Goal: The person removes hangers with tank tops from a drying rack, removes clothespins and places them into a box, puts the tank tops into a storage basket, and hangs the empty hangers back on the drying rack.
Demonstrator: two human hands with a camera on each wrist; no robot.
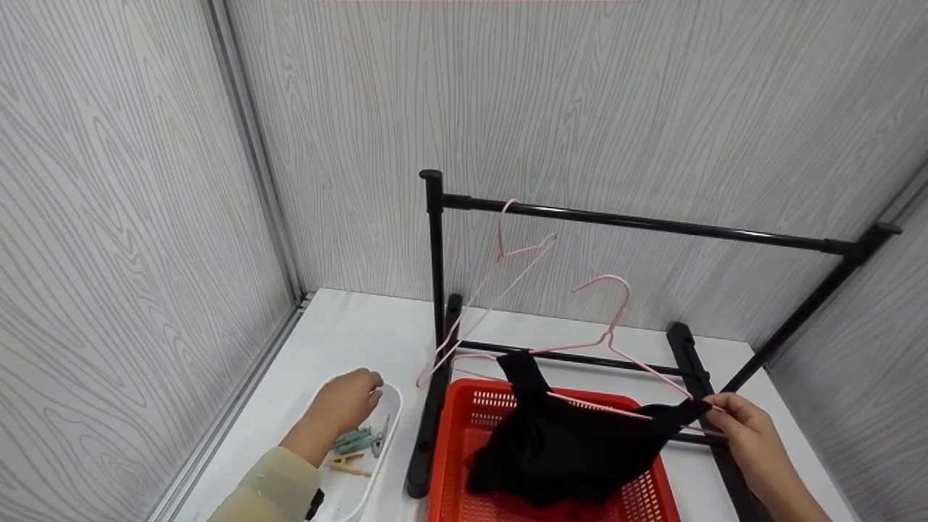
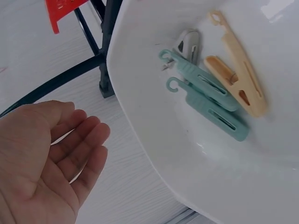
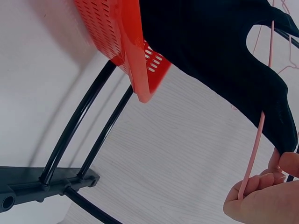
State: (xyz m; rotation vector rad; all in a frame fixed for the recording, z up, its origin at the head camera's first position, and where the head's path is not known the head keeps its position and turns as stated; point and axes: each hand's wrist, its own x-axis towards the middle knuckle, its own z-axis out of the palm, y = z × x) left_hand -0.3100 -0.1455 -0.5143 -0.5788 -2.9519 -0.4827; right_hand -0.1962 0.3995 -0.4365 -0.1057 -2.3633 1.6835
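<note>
A black strappy garment hangs by its straps from a pink clothes hanger. At the hanger's right end, my right hand pinches the strap and the pink wire. In the right wrist view, the right hand has its fingers curled round the wire, with thumb and fingertip at the black fabric. My left hand is over the white tray, its fingers loosely bent with nothing in them. Inside lie green clothespins, a yellow clothespin and a grey one.
Below the garment stands a red perforated basket. Behind it rises a black rack, with a second pink hanger on its top bar. Grey wood-patterned panels enclose the white table.
</note>
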